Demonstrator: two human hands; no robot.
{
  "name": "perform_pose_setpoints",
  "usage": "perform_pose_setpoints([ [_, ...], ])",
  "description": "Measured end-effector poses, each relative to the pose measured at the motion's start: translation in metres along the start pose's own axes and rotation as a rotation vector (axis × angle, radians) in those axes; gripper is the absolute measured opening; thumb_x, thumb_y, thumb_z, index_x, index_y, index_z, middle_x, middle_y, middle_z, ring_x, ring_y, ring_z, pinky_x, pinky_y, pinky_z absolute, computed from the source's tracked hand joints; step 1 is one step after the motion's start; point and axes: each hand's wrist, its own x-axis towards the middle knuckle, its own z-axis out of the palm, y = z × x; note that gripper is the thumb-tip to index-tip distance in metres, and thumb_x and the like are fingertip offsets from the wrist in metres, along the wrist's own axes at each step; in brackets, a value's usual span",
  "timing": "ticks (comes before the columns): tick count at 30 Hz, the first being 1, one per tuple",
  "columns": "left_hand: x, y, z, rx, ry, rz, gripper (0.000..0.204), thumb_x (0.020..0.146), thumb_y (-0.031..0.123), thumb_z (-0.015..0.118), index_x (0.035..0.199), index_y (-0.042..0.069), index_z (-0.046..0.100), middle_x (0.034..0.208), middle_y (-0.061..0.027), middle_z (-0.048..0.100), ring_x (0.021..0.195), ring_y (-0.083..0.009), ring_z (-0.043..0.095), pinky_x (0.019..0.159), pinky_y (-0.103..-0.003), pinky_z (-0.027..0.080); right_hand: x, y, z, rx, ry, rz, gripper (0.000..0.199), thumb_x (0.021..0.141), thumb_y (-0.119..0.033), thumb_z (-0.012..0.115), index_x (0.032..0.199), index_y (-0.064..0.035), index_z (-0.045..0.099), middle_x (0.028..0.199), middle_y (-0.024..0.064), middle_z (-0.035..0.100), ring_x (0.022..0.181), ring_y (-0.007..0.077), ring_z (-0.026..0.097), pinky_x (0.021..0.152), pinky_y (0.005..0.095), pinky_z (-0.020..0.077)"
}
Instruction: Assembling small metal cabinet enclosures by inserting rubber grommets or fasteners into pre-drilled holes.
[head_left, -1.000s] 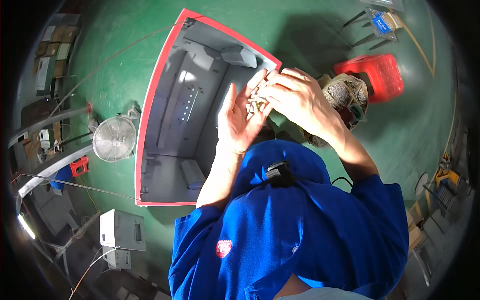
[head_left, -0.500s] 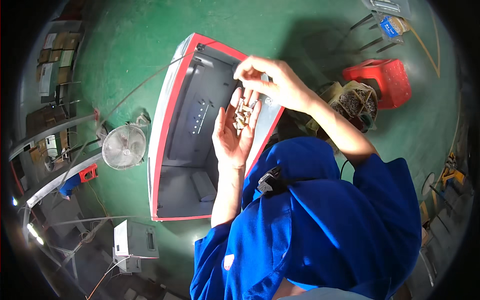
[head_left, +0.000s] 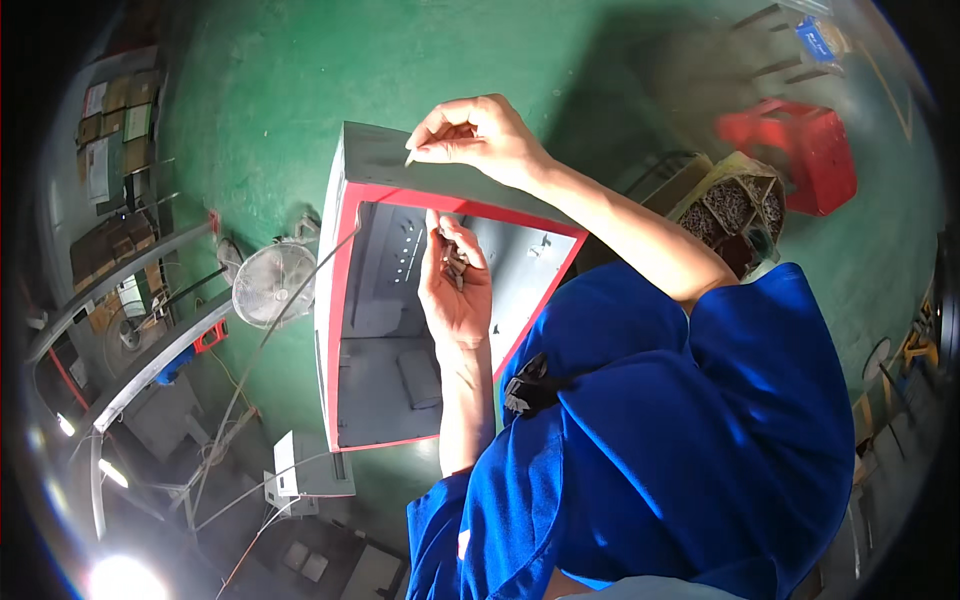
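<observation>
My left hand (head_left: 458, 290) is curled, palm up, round several small tube-shaped metal pieces (head_left: 454, 264). It hangs over the opening of a dark grey metal cabinet (head_left: 350, 290) with a red rim. Above the cabinet's far end wall, my right hand (head_left: 485, 140) pinches one small, thin, pale piece (head_left: 410, 158) between thumb and fingertips. That piece points down at the wall's grey outer face; whether it touches cannot be told. Inside, a row of small holes runs along one panel.
Beside the cabinet on the left stands a round fan (head_left: 273, 285). To the right, a divided box (head_left: 735, 205) holds many small metal parts near a red plastic stool (head_left: 800, 155). A thin cable crosses the cabinet's left edge. White metal boxes (head_left: 315, 465) sit at lower left.
My right hand has moved left from over my left palm to the cabinet's far end, pinching a piece. My left fingers have curled in. The end wall's outer face now shows.
</observation>
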Motion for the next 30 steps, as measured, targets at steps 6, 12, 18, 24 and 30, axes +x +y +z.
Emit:
perform_pose_setpoints([
  [6,-0.004,-0.009,-0.004,-0.059,0.038,0.049,0.023,0.092,0.002,0.050,0.114,-0.006,0.054,0.103,-0.0145,0.060,0.097,-0.0217,0.058,0.086,-0.030,0.052,-0.002,0.001,0.000,-0.027,-0.148,0.015,0.008,0.082,-0.006,0.068,0.088,-0.0003,0.065,0.085,0.0059,0.068,0.083,0.0130,0.064,0.076,0.0262,0.0516],
  [12,-0.018,-0.004,-0.021,-0.035,0.069,0.155,0.028,0.091,0.000,0.048,0.117,-0.008,0.052,0.109,-0.0169,0.060,0.103,-0.0243,0.058,0.091,-0.034,0.050,-0.003,0.017,0.017,-0.080,-0.202,-0.010,0.009,0.082,-0.007,0.068,0.088,-0.0011,0.066,0.085,0.0054,0.068,0.080,0.0126,0.064,0.075,0.0268,0.0508],
  [18,-0.040,-0.005,-0.026,0.069,0.142,0.304,0.027,0.091,0.002,0.047,0.115,-0.010,0.052,0.112,-0.0200,0.059,0.111,-0.0275,0.055,0.096,-0.039,0.048,-0.005,0.018,0.033,-0.090,-0.322,0.035,0.010,0.081,-0.007,0.069,0.088,-0.0016,0.066,0.084,0.0061,0.068,0.078,0.0122,0.064,0.074,0.0268,0.0504],
  [24,-0.063,-0.001,-0.034,-0.078,0.009,0.327,0.044,0.093,0.014,0.048,0.128,-0.012,0.041,0.132,-0.0250,0.045,0.131,-0.0321,0.036,0.111,-0.043,0.029,-0.009,0.023,0.057,-0.230,-0.377,-0.103,0.011,0.081,-0.009,0.068,0.087,-0.0008,0.065,0.079,0.0053,0.065,0.074,0.0107,0.062,0.070,0.0244,0.0497],
  [30,-0.071,0.003,-0.032,-0.226,-0.086,0.336,0.058,0.093,0.025,0.049,0.136,-0.009,0.031,0.141,-0.0238,0.034,0.136,-0.0346,0.025,0.114,-0.048,0.018,-0.001,0.038,0.073,-0.407,-0.422,-0.031,0.021,0.082,-0.019,0.070,0.081,-0.0004,0.061,0.069,0.0038,0.059,0.065,0.0095,0.052,0.062,0.0255,0.0446],
])
